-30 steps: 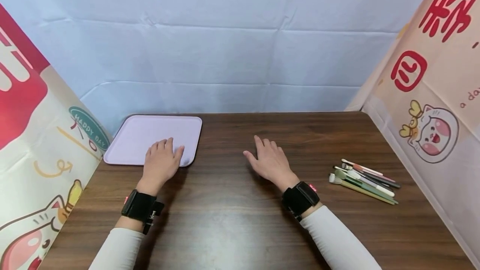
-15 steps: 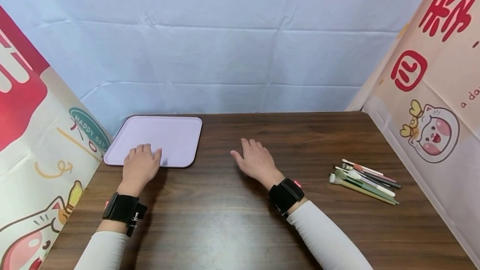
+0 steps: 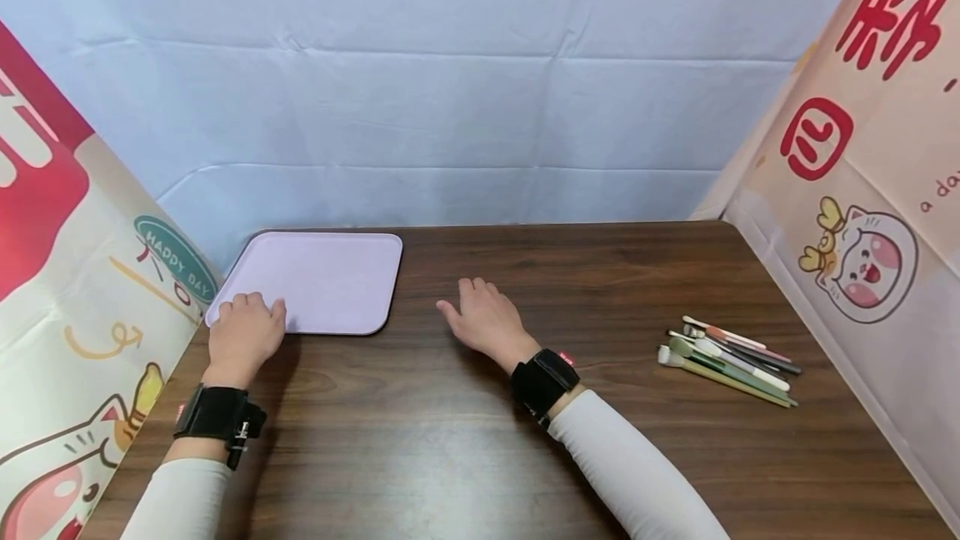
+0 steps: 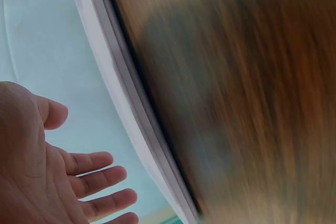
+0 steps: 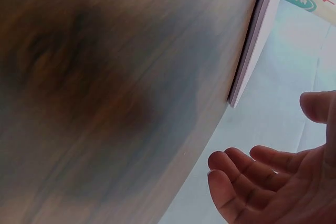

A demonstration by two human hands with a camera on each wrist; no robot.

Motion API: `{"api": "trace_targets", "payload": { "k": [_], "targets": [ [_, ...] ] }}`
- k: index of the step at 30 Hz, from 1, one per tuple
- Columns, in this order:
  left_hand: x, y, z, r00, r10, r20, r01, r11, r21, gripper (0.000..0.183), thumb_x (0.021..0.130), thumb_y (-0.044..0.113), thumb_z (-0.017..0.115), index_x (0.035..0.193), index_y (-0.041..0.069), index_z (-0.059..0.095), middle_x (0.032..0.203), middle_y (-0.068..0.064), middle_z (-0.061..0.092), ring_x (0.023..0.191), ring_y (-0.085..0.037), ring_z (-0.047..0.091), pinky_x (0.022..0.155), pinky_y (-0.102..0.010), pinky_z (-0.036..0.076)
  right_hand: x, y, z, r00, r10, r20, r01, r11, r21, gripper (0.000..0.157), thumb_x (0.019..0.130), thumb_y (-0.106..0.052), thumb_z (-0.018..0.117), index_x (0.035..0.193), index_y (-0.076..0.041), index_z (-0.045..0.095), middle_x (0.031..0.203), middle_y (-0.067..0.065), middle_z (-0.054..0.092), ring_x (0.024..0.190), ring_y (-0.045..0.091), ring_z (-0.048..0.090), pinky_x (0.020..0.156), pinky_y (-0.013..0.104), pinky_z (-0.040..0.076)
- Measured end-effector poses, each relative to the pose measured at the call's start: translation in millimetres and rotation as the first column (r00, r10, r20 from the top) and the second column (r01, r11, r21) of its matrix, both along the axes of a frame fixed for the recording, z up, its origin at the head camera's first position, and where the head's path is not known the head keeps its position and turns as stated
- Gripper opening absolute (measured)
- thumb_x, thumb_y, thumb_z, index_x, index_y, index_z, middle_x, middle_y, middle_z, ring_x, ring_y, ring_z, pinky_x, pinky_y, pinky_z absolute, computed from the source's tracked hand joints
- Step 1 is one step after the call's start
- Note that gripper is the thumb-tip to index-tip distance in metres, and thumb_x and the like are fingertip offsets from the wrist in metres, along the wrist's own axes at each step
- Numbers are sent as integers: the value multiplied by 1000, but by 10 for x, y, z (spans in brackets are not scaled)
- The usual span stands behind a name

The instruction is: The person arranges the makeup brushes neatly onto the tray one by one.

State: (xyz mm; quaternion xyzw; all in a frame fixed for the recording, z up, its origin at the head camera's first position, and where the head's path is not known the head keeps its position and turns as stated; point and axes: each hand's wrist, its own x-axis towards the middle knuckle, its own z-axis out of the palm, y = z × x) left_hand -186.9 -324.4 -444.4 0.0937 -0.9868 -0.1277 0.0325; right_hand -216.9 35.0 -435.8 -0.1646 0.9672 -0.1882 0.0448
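Observation:
A pale lilac tray [image 3: 322, 273] with rounded corners lies at the back left of the wooden table. My left hand [image 3: 244, 335] overlaps the tray's front left corner in the head view, palm down and holding nothing. In the left wrist view its fingers [image 4: 100, 182] are loosely extended, apart from the tray edge [image 4: 128, 93]. To the right of the tray, over the table, hovers my right hand [image 3: 483, 319], thumb spread and nothing in its grasp. The right wrist view shows its fingers [image 5: 252, 177] relaxed and slightly bent.
Several makeup brushes [image 3: 731, 361] lie in a loose bundle on the right of the brown wooden table [image 3: 465, 440]. A pale blue cloth [image 3: 450, 107] hangs behind. Printed cloths [image 3: 862, 273] stand along both sides.
Both hands have moved to the left. The left hand has gone from over the tray's right part to its front left corner. Tray and brushes have stayed put.

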Motion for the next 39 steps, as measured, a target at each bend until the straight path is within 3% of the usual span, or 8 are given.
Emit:
{"api": "trace_targets", "payload": {
  "k": [19, 32, 39],
  "targets": [
    [-53, -432, -63, 996, 77, 44, -76, 997, -20, 62, 103, 27, 33, 119, -32, 38, 117, -50, 35, 115, -64, 31, 89, -71, 36, -29, -409, -6, 999, 15, 46, -17, 999, 41, 55, 105, -46, 44, 141, -4, 50, 132, 13, 58, 121, 28, 58, 94, 43, 51],
    [-88, -559, -64, 973, 179, 147, -182, 983, 7, 61, 98, 22, 39, 123, -34, 34, 124, -55, 31, 116, -64, 34, 94, -68, 38, -69, -689, -52, 998, 28, 60, -32, 997, 68, 54, 105, -47, 44, 140, -6, 52, 129, 10, 63, 115, 25, 63, 91, 41, 53],
    [-108, -598, -49, 956, 187, 225, -196, 980, 21, 59, 96, 16, 38, 124, -35, 33, 126, -55, 33, 120, -63, 36, 99, -66, 37, -107, -823, -60, 996, 17, 88, -23, 998, 66, 54, 105, -45, 45, 142, -6, 53, 130, 10, 65, 111, 27, 66, 88, 41, 53]
  ]
}}
